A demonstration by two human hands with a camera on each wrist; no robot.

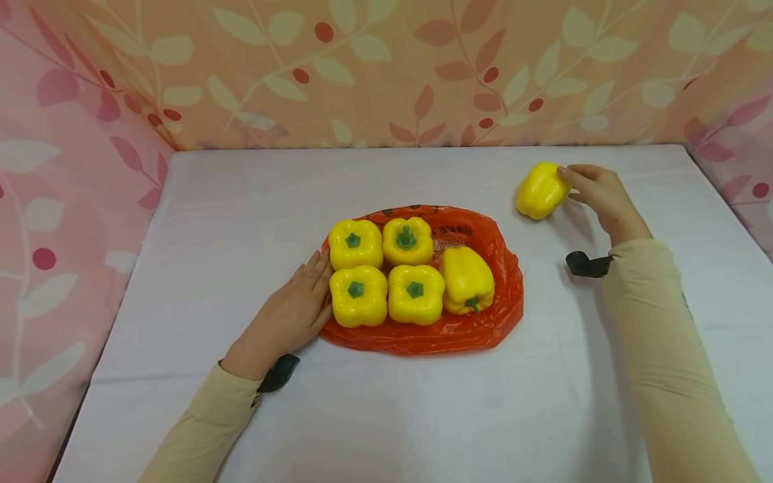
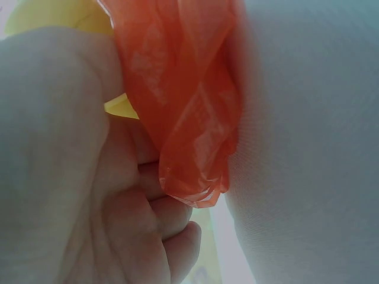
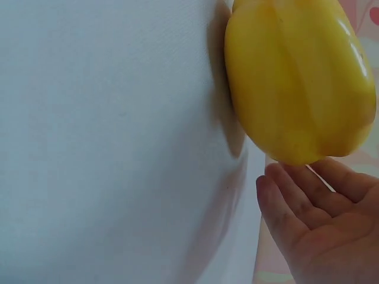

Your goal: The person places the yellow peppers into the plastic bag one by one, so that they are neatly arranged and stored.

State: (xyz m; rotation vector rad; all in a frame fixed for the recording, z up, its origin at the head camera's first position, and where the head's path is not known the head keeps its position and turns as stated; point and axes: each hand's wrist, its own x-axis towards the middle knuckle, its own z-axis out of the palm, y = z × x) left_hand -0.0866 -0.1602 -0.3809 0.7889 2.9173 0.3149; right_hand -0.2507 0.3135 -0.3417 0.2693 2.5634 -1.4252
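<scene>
My left hand lies with extended fingers along the left side of a red plastic bag, beside two yellow bell peppers. In the left wrist view, a fold of the bag hangs against the fingers. Several peppers sit on the bag; most stand with green stems up, and one bell pepper lies on its side at the right. Toward the back right, my right hand has its fingertips at the end of a separate yellow bell pepper. Its fingers look relaxed in the right wrist view.
White cloth covers the table. Patterned fabric with leaves and berries rises behind it and along both sides. A black wrist attachment juts from the right sleeve, and a similar dark one sits at the left wrist.
</scene>
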